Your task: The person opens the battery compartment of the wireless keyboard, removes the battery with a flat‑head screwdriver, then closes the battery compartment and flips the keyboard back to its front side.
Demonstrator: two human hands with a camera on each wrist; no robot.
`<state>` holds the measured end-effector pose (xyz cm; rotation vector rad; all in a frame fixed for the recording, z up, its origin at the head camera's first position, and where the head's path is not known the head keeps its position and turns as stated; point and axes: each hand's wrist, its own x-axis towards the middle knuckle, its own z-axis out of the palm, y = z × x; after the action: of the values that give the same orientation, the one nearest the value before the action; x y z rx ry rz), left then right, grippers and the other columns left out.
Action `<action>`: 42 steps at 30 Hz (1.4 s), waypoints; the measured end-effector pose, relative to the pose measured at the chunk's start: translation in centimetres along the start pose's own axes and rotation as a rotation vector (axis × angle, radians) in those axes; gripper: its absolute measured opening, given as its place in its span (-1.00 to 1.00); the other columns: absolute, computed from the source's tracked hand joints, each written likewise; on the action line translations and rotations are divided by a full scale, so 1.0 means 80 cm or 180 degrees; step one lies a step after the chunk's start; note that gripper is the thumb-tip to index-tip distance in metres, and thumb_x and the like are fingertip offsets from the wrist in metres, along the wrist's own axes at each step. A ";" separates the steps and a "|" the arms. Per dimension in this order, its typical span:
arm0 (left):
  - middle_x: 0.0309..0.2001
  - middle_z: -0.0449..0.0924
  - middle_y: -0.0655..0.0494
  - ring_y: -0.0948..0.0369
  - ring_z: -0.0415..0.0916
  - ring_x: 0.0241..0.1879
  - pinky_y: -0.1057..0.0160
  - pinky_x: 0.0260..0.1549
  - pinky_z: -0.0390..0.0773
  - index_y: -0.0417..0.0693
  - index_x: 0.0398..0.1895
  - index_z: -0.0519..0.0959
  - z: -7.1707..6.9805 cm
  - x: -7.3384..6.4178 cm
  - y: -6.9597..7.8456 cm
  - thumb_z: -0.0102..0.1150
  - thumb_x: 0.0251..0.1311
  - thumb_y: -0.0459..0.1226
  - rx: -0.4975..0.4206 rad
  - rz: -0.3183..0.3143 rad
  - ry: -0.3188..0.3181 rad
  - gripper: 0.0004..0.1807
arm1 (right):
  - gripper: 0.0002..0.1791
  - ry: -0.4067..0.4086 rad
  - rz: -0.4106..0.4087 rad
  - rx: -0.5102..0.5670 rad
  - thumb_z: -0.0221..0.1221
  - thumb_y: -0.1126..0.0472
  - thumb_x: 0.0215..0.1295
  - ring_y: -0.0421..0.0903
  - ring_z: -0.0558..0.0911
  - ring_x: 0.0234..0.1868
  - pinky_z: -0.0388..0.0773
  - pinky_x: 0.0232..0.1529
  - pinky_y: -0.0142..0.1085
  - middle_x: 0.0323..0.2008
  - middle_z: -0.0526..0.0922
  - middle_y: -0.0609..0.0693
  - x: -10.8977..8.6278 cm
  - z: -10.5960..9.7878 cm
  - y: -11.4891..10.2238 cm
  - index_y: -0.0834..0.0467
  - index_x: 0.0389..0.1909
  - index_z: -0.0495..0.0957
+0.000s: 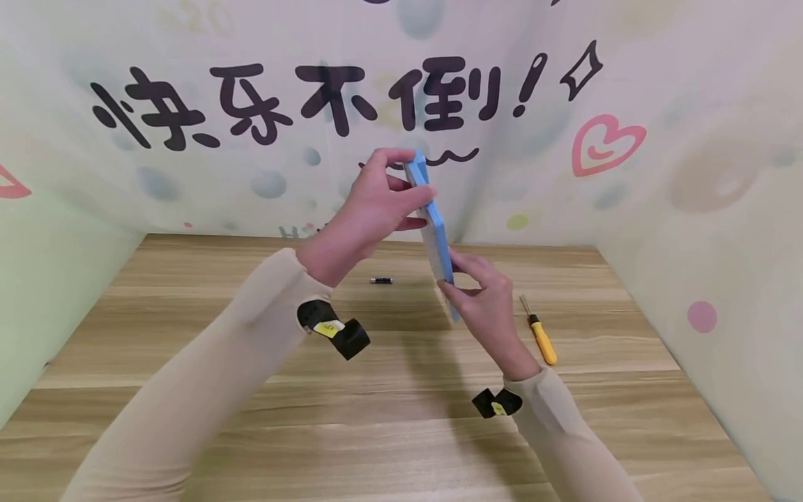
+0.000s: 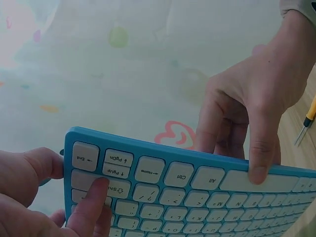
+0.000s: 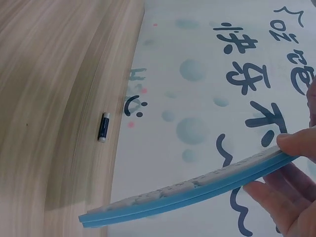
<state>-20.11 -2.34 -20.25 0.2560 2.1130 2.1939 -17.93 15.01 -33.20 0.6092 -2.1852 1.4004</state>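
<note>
A light-blue keyboard (image 1: 442, 244) with white keys is held up on edge above the table, seen almost side-on in the head view. My left hand (image 1: 376, 202) grips its upper end, one fingertip lying on the Shift key in the left wrist view. Lower down, my right hand (image 1: 486, 293) pinches the long edge. Its thumb (image 2: 257, 173) lies on the space bar, and its fingers go behind the board. The right wrist view shows the keyboard's thin blue side (image 3: 187, 200). The back of the keyboard is mostly hidden.
On the wooden table (image 1: 314, 418), a small dark battery (image 1: 381, 280) with light ends lies towards the back. A screwdriver (image 1: 543, 341) with a yellow handle lies to the right of my right hand. A printed cloth (image 1: 251, 181) hangs behind the table.
</note>
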 end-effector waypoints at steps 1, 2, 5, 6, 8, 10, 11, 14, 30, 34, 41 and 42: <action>-0.20 0.35 -0.16 0.02 0.50 -0.29 0.13 -0.32 0.58 -0.03 0.23 0.12 0.002 0.000 0.001 0.16 0.13 -0.39 -0.0007 -0.0012 0.0013 -0.38 | -0.47 0.0024 0.0012 -0.0022 0.28 0.50 -0.03 -0.04 0.59 -0.15 0.58 -0.40 -0.31 -0.13 0.59 0.11 0.000 0.000 0.000 0.18 0.05 0.53; -0.19 0.35 -0.16 0.01 0.51 -0.28 0.14 -0.32 0.58 -0.02 0.23 0.10 0.004 0.001 0.001 0.16 0.13 -0.39 -0.0018 -0.0025 0.0029 -0.36 | -0.48 0.0053 0.0018 -0.0039 0.29 0.49 -0.03 -0.04 0.59 -0.15 0.58 -0.40 -0.30 -0.13 0.59 0.11 0.000 -0.001 0.000 0.18 0.04 0.54; -0.18 0.36 -0.15 -0.02 0.52 -0.24 0.15 -0.32 0.58 -0.01 0.25 0.04 0.008 0.001 0.003 0.18 0.11 -0.39 -0.0052 -0.0044 0.0076 -0.31 | -0.51 0.0120 0.0063 -0.0079 0.28 0.47 0.00 -0.03 0.60 -0.14 0.58 -0.40 -0.28 -0.13 0.60 0.12 0.001 -0.002 -0.002 0.19 0.03 0.55; -0.17 0.35 -0.14 -0.02 0.52 -0.23 0.15 -0.32 0.58 -0.02 0.25 0.03 0.010 0.001 0.003 0.18 0.11 -0.39 -0.0074 -0.0043 0.0087 -0.30 | -0.51 0.0133 0.0074 -0.0096 0.28 0.47 0.00 -0.03 0.60 -0.14 0.58 -0.40 -0.28 -0.12 0.61 0.11 0.001 -0.002 -0.002 0.19 0.03 0.55; -0.16 0.34 -0.13 -0.02 0.52 -0.21 0.14 -0.30 0.58 -0.05 0.25 0.03 0.012 0.002 0.002 0.19 0.11 -0.38 -0.0093 -0.0044 0.0099 -0.30 | -0.53 0.0156 0.0093 -0.0096 0.27 0.47 0.01 -0.03 0.60 -0.15 0.58 -0.40 -0.27 -0.11 0.61 0.12 0.001 -0.003 -0.003 0.20 0.02 0.55; -0.16 0.35 -0.13 0.00 0.52 -0.20 0.13 -0.30 0.58 -0.08 0.23 0.05 0.014 0.003 0.002 0.19 0.11 -0.37 -0.0115 -0.0044 0.0104 -0.32 | -0.52 0.0168 0.0090 -0.0088 0.27 0.48 0.01 -0.04 0.60 -0.15 0.58 -0.40 -0.27 -0.10 0.61 0.11 0.001 -0.003 -0.003 0.20 0.03 0.55; -0.15 0.34 -0.12 0.02 0.51 -0.21 0.12 -0.29 0.58 -0.09 0.22 0.06 0.014 0.003 0.002 0.20 0.11 -0.36 -0.0122 -0.0045 0.0106 -0.33 | -0.52 0.0172 0.0088 -0.0078 0.27 0.48 0.01 -0.04 0.59 -0.14 0.58 -0.39 -0.27 -0.10 0.61 0.10 0.001 -0.003 -0.003 0.20 0.03 0.55; -0.13 0.35 -0.11 0.07 0.51 -0.21 0.11 -0.28 0.57 -0.11 0.21 0.08 0.016 0.004 0.001 0.20 0.12 -0.34 -0.0100 -0.0048 0.0106 -0.35 | -0.50 0.0177 0.0086 -0.0064 0.26 0.50 0.01 -0.04 0.59 -0.14 0.58 -0.39 -0.29 -0.09 0.61 0.10 0.000 -0.002 -0.002 0.18 0.04 0.54; -0.05 0.32 -0.10 0.06 0.42 -0.11 0.22 -0.40 0.59 -0.01 0.24 0.04 0.014 0.003 -0.007 0.27 0.07 -0.25 -0.0049 0.0030 0.0088 -0.26 | -0.52 0.0148 0.0098 -0.0076 0.24 0.50 0.04 -0.07 0.61 -0.16 0.57 -0.40 -0.36 -0.10 0.61 0.08 -0.003 -0.001 -0.003 0.18 0.04 0.53; -0.03 0.29 -0.10 0.06 0.40 -0.09 0.21 -0.40 0.59 -0.01 0.23 0.05 0.013 0.005 -0.012 0.27 0.07 -0.25 -0.0080 0.0005 0.0085 -0.26 | -0.55 0.0163 0.0117 -0.0058 0.22 0.54 0.03 0.01 0.62 -0.17 0.57 -0.41 -0.37 -0.12 0.61 0.15 -0.004 0.001 -0.011 0.26 0.01 0.53; 0.04 0.25 -0.05 0.11 0.34 -0.02 0.23 -0.41 0.59 0.04 0.24 0.08 0.010 0.009 -0.022 0.26 0.08 -0.27 -0.0062 0.0009 0.0144 -0.29 | -0.60 0.0167 0.0170 0.0021 0.18 0.60 0.01 0.13 0.62 -0.20 0.56 -0.40 -0.40 -0.20 0.61 0.29 -0.005 0.002 -0.042 0.44 -0.04 0.50; 0.04 0.25 -0.04 0.12 0.34 -0.01 0.23 -0.40 0.59 0.05 0.24 0.09 0.010 0.010 -0.023 0.25 0.09 -0.27 -0.0052 0.0008 0.0144 -0.29 | -0.60 0.0164 0.0194 0.0054 0.18 0.60 0.02 0.13 0.62 -0.20 0.56 -0.39 -0.39 -0.21 0.61 0.30 -0.005 0.002 -0.043 0.44 -0.05 0.50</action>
<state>-20.84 -1.36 -22.00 0.2099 2.1179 2.2383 -15.62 13.59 -31.07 0.5107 -2.1702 1.4510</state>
